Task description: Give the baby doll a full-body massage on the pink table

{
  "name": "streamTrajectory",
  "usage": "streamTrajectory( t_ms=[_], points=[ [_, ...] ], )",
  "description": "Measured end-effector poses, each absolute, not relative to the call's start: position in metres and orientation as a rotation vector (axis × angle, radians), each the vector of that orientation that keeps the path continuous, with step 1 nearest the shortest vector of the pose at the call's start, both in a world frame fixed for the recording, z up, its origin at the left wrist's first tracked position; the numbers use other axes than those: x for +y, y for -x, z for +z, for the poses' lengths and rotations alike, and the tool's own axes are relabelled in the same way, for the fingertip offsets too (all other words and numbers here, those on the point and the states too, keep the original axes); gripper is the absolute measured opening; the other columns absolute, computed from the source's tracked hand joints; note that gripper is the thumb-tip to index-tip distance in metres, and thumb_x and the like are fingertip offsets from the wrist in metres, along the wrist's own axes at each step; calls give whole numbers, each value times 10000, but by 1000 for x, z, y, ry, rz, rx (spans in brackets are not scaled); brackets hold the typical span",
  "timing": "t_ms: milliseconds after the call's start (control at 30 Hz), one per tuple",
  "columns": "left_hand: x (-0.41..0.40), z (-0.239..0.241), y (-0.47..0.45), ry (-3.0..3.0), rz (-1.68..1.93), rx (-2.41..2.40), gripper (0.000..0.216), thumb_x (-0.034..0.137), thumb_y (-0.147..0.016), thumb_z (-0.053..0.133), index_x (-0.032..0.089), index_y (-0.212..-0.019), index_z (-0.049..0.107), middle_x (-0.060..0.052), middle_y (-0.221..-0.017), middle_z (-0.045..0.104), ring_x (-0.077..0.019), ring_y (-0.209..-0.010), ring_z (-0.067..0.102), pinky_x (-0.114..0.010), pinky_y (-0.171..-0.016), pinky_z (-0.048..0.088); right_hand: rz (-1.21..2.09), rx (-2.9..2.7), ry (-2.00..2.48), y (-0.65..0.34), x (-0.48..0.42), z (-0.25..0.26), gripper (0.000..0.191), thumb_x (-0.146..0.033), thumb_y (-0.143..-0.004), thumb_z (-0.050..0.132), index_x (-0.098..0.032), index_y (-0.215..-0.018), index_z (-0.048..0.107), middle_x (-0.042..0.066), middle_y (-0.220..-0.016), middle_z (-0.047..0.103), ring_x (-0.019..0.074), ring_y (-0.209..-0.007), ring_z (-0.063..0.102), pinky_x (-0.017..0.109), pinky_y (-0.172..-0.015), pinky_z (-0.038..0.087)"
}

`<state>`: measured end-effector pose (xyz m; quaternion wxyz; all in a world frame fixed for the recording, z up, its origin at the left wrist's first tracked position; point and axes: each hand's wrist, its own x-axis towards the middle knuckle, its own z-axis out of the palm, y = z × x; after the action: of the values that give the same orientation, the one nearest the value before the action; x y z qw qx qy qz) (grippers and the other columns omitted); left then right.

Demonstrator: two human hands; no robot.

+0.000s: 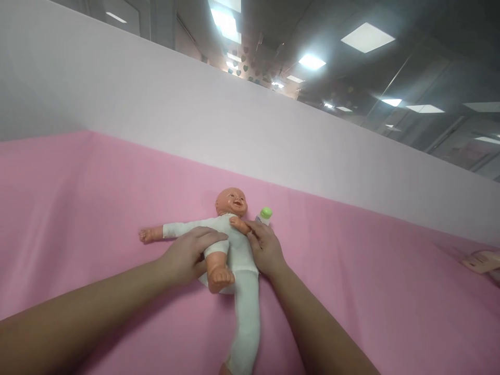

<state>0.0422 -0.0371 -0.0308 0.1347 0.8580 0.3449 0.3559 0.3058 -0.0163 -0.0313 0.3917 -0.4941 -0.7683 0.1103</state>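
A baby doll (pixel 242 250) with a white cloth body and plastic head, hands and feet lies on its back. One of its legs is folded up, so the bare foot (pixel 219 276) rests over its hip. My left hand (pixel 191 250) is closed round this bent leg, fingers across the white cloth. With its fingers at the doll's small hand (pixel 239 225), my right hand (pixel 266 247) holds the doll's arm bent over the chest. The other doll arm (pixel 183 229) stretches out sideways, and the other leg (pixel 247 317) extends toward me.
Beyond my right hand lies a small white bottle with a green cap (pixel 266 212), partly hidden. A pink cloth (pixel 351 291) covers the surface, with a white partition (pixel 234 130) behind it. At the far right edge is a pale flat object (pixel 482 261) I cannot identify.
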Motion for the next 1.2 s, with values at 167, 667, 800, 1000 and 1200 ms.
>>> streamTrajectory(
  t_ms=[167, 667, 800, 1000, 1200],
  points=[
    [-52, -23, -39, -2645, 1098, 785, 465, 218, -876, 629, 264, -1335, 569, -86, -1330, 639, -270, -1180, 637, -420, -976, 541, 565, -1508, 1203, -325, -8, -38, 458, -445, -960, 560, -237, -1368, 536, 97, -1282, 666, 244, -1129, 641, 425, -993, 515],
    [-73, -15, -47, -2774, 1241, 518, 527, 126, -815, 539, 244, -1328, 530, -114, -1225, 681, -252, -1067, 692, -362, -846, 583, 651, -1030, 1642, -383, 11, -45, 612, -399, -757, 762, -190, -1295, 560, 52, -864, 737, 195, -606, 662, 315, -565, 563],
    [-59, -19, -45, -2638, 1175, 716, 519, 112, -844, 515, 270, -1333, 586, -69, -1285, 666, -261, -1117, 674, -389, -916, 580, 345, -1196, 1496, -353, -5, -34, 654, -470, -826, 704, -230, -1403, 511, 76, -1058, 747, 235, -891, 709, 348, -787, 577],
    [-39, -32, -42, -2460, 976, 1108, 493, 228, -859, 629, 308, -1346, 642, -109, -1506, 495, -342, -1330, 539, -509, -1030, 524, 190, -1824, 1231, -303, -12, -36, 406, -324, -933, 579, -279, -1334, 624, 69, -1271, 680, 252, -1152, 627, 446, -1044, 495],
    [-32, -46, -43, -2344, 967, 1258, 551, 385, -846, 716, 284, -1379, 625, -151, -1667, 202, -436, -1477, 324, -582, -1071, 466, 139, -2171, 1221, -300, -13, -36, 468, -186, -957, 478, -332, -1381, 613, 66, -1354, 615, 244, -1279, 538, 477, -1116, 434]
  ],
)
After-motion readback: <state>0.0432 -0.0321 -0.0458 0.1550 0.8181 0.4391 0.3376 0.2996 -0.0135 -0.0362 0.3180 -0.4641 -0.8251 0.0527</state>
